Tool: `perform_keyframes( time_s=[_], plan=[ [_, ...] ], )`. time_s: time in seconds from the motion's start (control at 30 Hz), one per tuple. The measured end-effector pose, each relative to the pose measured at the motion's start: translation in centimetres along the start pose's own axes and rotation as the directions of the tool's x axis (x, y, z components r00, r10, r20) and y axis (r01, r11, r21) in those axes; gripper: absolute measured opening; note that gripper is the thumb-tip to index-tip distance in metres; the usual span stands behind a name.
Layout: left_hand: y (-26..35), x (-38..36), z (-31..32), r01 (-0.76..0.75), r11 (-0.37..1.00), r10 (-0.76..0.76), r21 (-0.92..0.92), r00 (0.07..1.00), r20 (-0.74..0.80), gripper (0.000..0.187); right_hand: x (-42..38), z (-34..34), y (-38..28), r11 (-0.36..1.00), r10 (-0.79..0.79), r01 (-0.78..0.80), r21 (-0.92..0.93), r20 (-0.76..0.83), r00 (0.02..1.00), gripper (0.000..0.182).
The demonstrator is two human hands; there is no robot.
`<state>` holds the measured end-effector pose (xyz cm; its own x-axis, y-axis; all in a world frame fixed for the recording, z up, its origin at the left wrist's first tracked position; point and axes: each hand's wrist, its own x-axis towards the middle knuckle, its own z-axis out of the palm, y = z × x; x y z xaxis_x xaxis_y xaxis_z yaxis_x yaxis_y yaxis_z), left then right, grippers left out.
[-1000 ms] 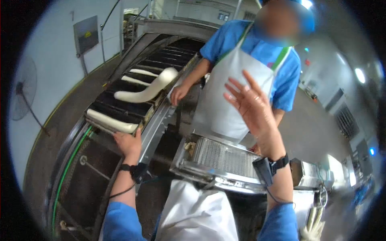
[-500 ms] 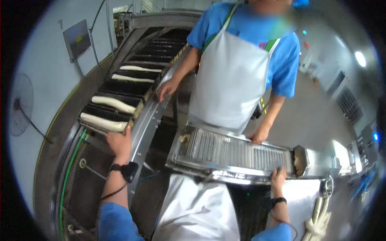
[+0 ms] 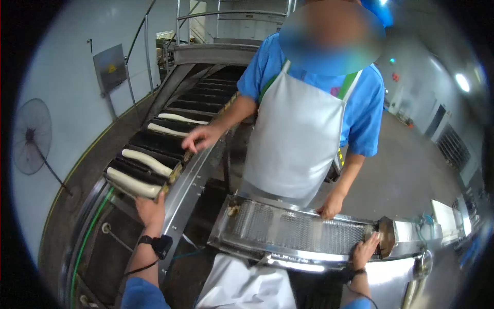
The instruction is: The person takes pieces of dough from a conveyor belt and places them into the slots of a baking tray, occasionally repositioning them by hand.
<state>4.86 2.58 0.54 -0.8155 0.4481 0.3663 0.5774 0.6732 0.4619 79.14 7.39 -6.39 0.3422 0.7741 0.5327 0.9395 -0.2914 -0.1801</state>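
My left hand (image 3: 151, 210) is against the near side of a black trough-shaped pan (image 3: 121, 166), its thumb and forefinger apart and the other fingertips hidden. A long pale dough strip (image 3: 134, 182) lies in that pan, just above my fingers. A second dough strip (image 3: 147, 161) fills the neighbouring trough. Over the right end of a metal mesh conveyor belt (image 3: 288, 230) rests my right hand (image 3: 366, 251), fingers stretched out with nothing in them. Beside its fingertips is a brownish opening at the metal outlet (image 3: 386, 237).
A co-worker in a white apron (image 3: 296, 134) stands opposite, one hand (image 3: 203, 139) over the pans, the other (image 3: 332, 206) at the belt's far rim. More dark pans (image 3: 206, 92) run toward the back. A metal rail (image 3: 190, 180) edges the pan line. A fan (image 3: 31, 135) stands left.
My view has tilted upward. My right hand has moved right along the belt, fingers now extended. The co-worker's hand has lifted from the rail over the pans. My left hand stays at the pan.
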Motion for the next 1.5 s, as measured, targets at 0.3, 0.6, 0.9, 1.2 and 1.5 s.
perform_keyframes(
  time_s=[0.3, 0.6, 0.9, 1.2, 1.5],
  plan=[
    [0.4, -0.5, -0.9, -0.051, 0.998, 0.051, 0.028, 0.998, -0.024, 0.087, 4.5, -2.7, 0.3, 0.909, -0.254, 0.361, -0.210, 0.406, 0.878, 0.025],
    [2.0, -1.0, -3.9, -0.043, 0.999, 0.045, -0.024, 0.997, 0.066, 0.081, 1.9, -3.0, -0.6, 0.796, -0.413, 0.503, -0.335, 0.307, 0.857, 0.026],
    [1.2, -0.4, -1.7, 0.117, 0.993, -0.113, -0.028, 0.986, 0.122, 0.104, 9.4, -13.7, -12.6, 0.642, -0.203, -0.232, 0.731, 0.453, 0.868, 0.024],
    [1.2, -0.4, -2.6, 0.106, 0.987, -0.090, -0.119, 0.987, 0.134, 0.103, 12.2, -29.9, -39.4, -0.402, -0.711, -0.412, 0.818, 0.004, 0.703, 0.068],
    [0.7, -0.1, -1.5, 0.098, 0.988, -0.085, -0.118, 0.990, 0.113, 0.104, 7.6, -24.0, -30.6, -0.046, -0.652, -0.329, 0.943, 0.222, 0.725, 0.083]
  ],
)
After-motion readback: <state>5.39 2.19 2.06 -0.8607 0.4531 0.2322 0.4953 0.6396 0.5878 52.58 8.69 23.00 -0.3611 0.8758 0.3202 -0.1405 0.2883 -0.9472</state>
